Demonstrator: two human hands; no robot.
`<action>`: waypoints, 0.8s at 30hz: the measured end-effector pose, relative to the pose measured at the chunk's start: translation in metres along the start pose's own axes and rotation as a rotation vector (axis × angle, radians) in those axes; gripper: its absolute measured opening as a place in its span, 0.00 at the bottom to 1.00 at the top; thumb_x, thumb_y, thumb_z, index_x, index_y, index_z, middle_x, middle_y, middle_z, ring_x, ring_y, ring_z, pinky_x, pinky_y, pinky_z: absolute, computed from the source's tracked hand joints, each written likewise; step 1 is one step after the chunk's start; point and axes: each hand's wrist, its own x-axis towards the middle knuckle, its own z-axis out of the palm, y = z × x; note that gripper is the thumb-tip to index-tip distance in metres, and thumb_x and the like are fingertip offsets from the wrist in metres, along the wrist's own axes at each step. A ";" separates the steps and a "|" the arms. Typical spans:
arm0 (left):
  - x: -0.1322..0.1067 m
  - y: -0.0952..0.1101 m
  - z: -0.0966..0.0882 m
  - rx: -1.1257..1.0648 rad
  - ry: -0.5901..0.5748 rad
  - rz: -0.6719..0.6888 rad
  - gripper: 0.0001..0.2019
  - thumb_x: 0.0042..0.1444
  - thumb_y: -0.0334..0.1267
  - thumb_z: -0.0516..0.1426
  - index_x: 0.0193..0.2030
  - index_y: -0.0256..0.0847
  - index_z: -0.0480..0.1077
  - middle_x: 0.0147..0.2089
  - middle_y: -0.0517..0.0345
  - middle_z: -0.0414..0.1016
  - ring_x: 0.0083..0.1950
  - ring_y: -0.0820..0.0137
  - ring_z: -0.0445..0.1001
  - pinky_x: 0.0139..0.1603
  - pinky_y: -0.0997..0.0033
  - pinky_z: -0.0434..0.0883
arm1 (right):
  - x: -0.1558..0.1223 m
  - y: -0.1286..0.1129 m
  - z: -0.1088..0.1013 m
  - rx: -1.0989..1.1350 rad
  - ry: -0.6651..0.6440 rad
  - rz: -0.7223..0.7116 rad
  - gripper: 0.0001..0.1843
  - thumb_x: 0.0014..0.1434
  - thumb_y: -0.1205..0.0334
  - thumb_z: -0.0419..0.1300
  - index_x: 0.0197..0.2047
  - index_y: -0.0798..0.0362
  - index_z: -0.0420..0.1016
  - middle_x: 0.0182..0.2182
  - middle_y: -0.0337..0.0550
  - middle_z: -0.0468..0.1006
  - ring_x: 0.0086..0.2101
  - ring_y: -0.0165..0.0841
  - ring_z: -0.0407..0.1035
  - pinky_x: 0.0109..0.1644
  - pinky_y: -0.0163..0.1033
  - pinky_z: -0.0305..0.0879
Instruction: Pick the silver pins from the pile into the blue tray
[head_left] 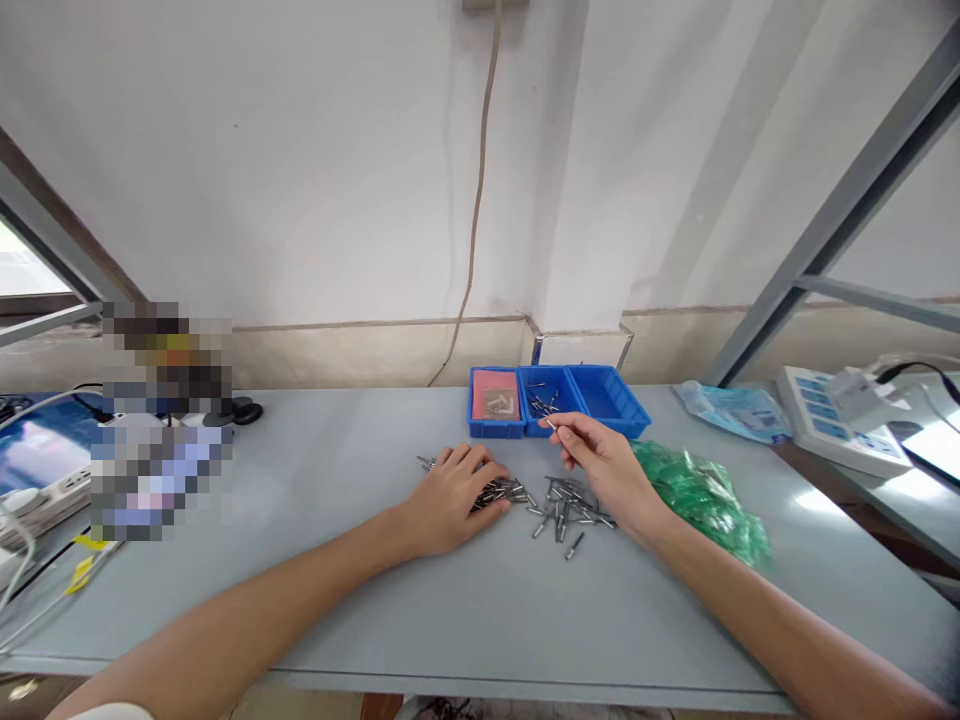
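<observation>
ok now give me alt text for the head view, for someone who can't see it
A person's right hand holds a small metal piece in front of three blue bins, while the left hand rests over a pile of similar pieces on a grey table. More pieces lie between the hands; crumpled green plastic lies to the right.
</observation>
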 end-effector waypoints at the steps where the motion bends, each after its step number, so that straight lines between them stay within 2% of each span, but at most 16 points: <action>1: 0.000 0.000 0.000 0.000 -0.002 -0.001 0.14 0.75 0.48 0.54 0.60 0.47 0.69 0.56 0.52 0.72 0.53 0.58 0.68 0.54 0.55 0.65 | 0.000 0.000 0.000 0.016 -0.001 -0.002 0.24 0.66 0.40 0.63 0.51 0.50 0.83 0.41 0.47 0.80 0.34 0.35 0.69 0.39 0.42 0.71; 4: 0.000 0.000 0.000 0.002 -0.004 -0.004 0.14 0.75 0.49 0.54 0.60 0.46 0.69 0.56 0.52 0.72 0.52 0.58 0.69 0.54 0.55 0.65 | 0.000 -0.001 0.001 0.040 -0.003 0.002 0.22 0.64 0.42 0.66 0.51 0.49 0.83 0.44 0.48 0.80 0.39 0.38 0.71 0.42 0.43 0.72; 9: 0.000 0.001 -0.001 0.003 0.000 -0.003 0.14 0.75 0.49 0.54 0.59 0.47 0.70 0.55 0.52 0.72 0.52 0.58 0.69 0.54 0.55 0.65 | 0.000 -0.002 -0.001 0.035 0.005 0.008 0.18 0.60 0.46 0.70 0.46 0.49 0.81 0.37 0.43 0.78 0.35 0.36 0.69 0.42 0.43 0.70; 15: 0.000 0.000 -0.001 -0.001 -0.003 -0.003 0.14 0.74 0.49 0.54 0.59 0.46 0.70 0.55 0.51 0.72 0.52 0.58 0.69 0.54 0.56 0.65 | 0.001 -0.001 -0.002 0.035 0.048 0.026 0.18 0.55 0.48 0.75 0.40 0.50 0.78 0.33 0.40 0.76 0.36 0.36 0.69 0.42 0.43 0.67; 24: 0.000 0.000 -0.001 0.005 0.001 -0.001 0.14 0.75 0.49 0.54 0.59 0.46 0.70 0.55 0.52 0.72 0.52 0.58 0.68 0.53 0.56 0.66 | -0.002 -0.004 0.000 0.033 -0.005 0.045 0.18 0.58 0.45 0.72 0.39 0.49 0.76 0.31 0.38 0.74 0.32 0.35 0.65 0.39 0.42 0.63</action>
